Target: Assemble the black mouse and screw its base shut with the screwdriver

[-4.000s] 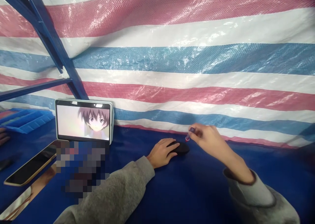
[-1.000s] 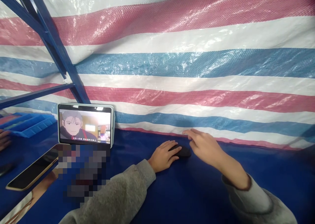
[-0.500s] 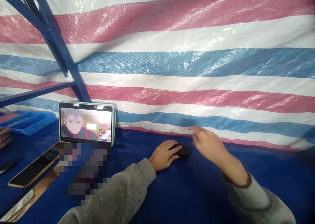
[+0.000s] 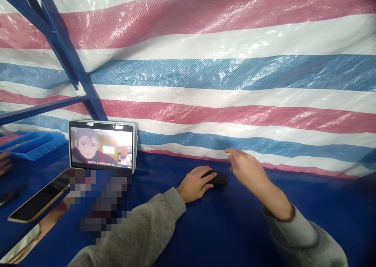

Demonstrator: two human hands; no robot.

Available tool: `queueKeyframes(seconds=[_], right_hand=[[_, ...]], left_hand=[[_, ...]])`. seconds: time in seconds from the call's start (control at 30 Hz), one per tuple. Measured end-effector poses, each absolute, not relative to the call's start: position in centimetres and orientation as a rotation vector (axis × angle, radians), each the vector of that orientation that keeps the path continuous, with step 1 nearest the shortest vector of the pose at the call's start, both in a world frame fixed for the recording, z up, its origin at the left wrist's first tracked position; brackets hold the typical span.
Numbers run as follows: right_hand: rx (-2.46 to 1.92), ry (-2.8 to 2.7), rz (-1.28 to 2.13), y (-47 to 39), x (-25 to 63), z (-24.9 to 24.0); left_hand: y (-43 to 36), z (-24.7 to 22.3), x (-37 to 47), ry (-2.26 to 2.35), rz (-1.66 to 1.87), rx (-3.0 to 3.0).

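Observation:
My left hand [image 4: 197, 184] rests on the left part of a black mouse [image 4: 219, 178], its fingers draped over the top. The mouse lies on the blue table surface [image 4: 223, 224]. Just right of the mouse, my right hand [image 4: 243, 166] is raised a little, index finger reaching left and the other fingers curled in. A tiny red thing [image 4: 231, 169] shows at the curled fingertips; most of it is hidden, and I cannot make out what it is.
A tablet [image 4: 101, 146] playing a cartoon stands at the left. Before it lies a phone [image 4: 42, 196] beside a pixelated patch. Blue trays [image 4: 35, 145] and another person's hand [image 4: 5, 163] are at the far left. A striped sheet [image 4: 205, 73] hangs behind, with a blue metal frame [image 4: 69, 59].
The view has shifted very slightly. My right hand has barely moved, and less of the small red thing shows beneath it. Subtitles have appeared on the tablet. My left hand stays on the mouse.

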State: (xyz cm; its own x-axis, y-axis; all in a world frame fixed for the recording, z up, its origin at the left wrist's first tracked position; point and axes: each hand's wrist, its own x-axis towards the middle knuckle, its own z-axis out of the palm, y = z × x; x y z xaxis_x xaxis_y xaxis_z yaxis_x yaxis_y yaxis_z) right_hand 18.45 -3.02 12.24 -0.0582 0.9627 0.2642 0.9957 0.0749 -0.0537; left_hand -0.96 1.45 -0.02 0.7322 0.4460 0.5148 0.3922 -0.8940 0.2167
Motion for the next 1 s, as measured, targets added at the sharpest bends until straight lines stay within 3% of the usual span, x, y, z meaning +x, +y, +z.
queueKeyframes(seconds=[0.17,0.37,0.57,0.73,1.0], right_hand=[[-1.721,-2.292,-0.115,-3.16,18.39,12.28],[-1.902,-2.080,-0.195,-2.79,18.67,11.96],[-1.677,-2.252,-0.140,-2.78,18.37,11.76],[-1.954,-2.097,-0.231,-2.58,18.76,11.84],[-1.745,-2.256,-0.145,-2.95,18.66,12.04]], left_hand=[[1.40,0.02,-0.95,0.691,0.893,2.835],[1.45,0.00,-0.93,0.691,0.863,2.835],[1.44,-0.08,-0.91,0.687,0.892,2.836],[1.46,-0.06,-0.93,0.681,0.868,2.839],[1.44,-0.06,-0.91,0.692,0.878,2.837]])
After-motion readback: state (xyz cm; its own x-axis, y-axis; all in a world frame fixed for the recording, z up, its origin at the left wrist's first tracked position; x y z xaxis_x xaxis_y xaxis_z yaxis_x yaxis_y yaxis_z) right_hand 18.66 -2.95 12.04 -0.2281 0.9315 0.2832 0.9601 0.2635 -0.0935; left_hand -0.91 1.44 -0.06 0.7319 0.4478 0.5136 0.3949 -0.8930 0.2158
